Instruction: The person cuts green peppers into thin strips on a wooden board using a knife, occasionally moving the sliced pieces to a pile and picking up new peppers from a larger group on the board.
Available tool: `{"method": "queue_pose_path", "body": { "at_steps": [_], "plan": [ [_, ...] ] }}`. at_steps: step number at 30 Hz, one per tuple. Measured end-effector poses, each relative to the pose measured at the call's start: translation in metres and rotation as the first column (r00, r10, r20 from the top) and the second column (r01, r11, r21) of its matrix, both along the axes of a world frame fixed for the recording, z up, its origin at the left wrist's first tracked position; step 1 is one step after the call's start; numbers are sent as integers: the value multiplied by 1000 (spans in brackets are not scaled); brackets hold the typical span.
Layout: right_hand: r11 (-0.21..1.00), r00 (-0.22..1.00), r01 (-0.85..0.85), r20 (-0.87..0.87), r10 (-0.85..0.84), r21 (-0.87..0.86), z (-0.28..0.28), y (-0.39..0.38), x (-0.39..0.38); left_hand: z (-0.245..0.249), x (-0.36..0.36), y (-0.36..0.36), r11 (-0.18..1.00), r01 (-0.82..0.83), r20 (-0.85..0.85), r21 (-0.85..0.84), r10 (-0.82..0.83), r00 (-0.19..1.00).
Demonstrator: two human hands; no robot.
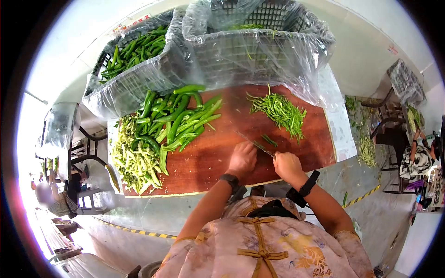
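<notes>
My right hand [287, 166] is closed around the handle of a knife [263, 148], whose thin blade points away to the upper left over the brown board [213, 162]. Just left of the blade, my left hand [242, 158] rests low on the board with its fingers curled in; whatever is under them is hidden. A few green pepper strips [269, 140] lie beside the blade. Farther off sits a heap of shredded green pepper [282, 115]. To the left are long green peppers [178, 116], some of them split, and a pile of pale pepper cores and seeds [134, 160].
Two plastic-lined crates stand along the board's far side: the left crate [139, 69] holds green peppers, the right crate [259, 51] some green shreds. Other people [58, 197] work at far left and far right. Scraps [366, 148] litter the floor on the right.
</notes>
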State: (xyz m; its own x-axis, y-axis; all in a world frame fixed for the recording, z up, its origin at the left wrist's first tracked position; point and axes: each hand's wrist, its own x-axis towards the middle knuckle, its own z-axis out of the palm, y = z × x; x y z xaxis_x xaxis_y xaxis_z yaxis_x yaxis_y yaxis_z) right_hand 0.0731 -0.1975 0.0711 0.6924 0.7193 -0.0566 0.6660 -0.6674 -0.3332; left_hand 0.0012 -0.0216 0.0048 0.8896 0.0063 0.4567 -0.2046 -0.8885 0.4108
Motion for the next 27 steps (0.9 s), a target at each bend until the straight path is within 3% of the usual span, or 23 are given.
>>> {"method": "queue_pose_path", "body": {
  "at_steps": [10,15,27],
  "plan": [
    [999,999,19,-49,-21,-41,-13,44,14,-5,3,4,998,57,56,-36,-55,997],
    [990,991,132,30,-134,51,-16,31,23,5,-5,2,1000,-5,49,28,3,999],
    [997,1000,13,-14,-14,-71,4,4,-2,4,-6,7,999,10,12,30,-10,1000]
  ]
}}
